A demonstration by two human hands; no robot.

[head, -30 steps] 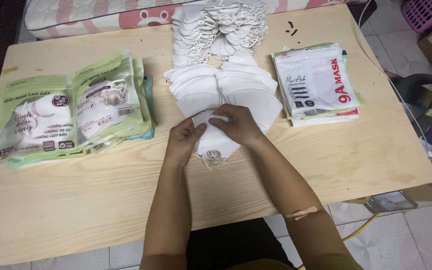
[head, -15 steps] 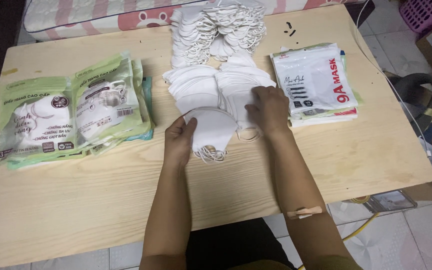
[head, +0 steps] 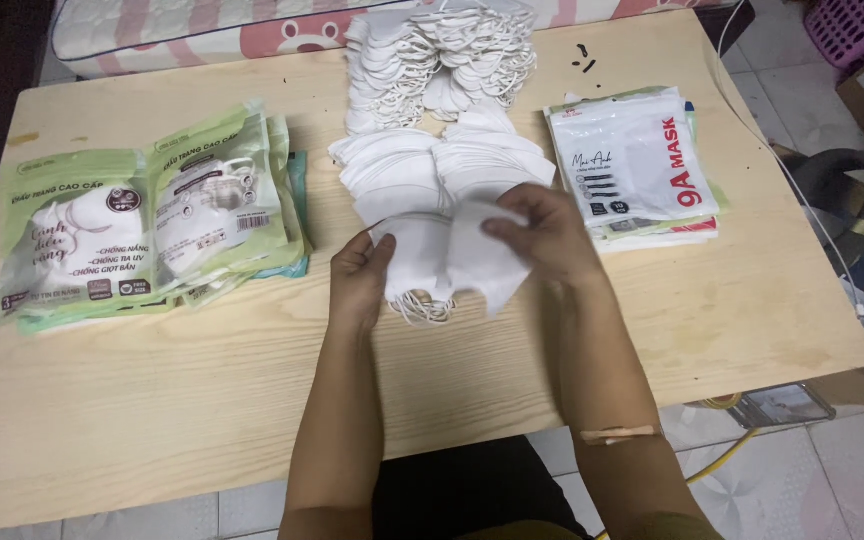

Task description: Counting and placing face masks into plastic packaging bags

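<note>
My left hand [head: 360, 275] grips the left edge of a small stack of white folded face masks [head: 422, 265] resting on the wooden table [head: 152, 400]. My right hand [head: 542, 235] pinches another white mask [head: 482, 260] and lays it over that stack. Ear loops hang out at the stack's lower edge. Just beyond my hands lies a spread of loose white masks [head: 432, 170], with a bigger heap of masks and loops [head: 437, 60] behind it.
Green sealed mask packets [head: 142, 225] are stacked at the table's left. White packets with red lettering [head: 637, 165] lie at the right. A pink striped cushion [head: 202, 25] lines the far edge. A cable [head: 802, 190] and boxes sit off the right side.
My right hand reached to the spread of loose masks, took one, and has brought it back over the stack that my left hand steadies.
</note>
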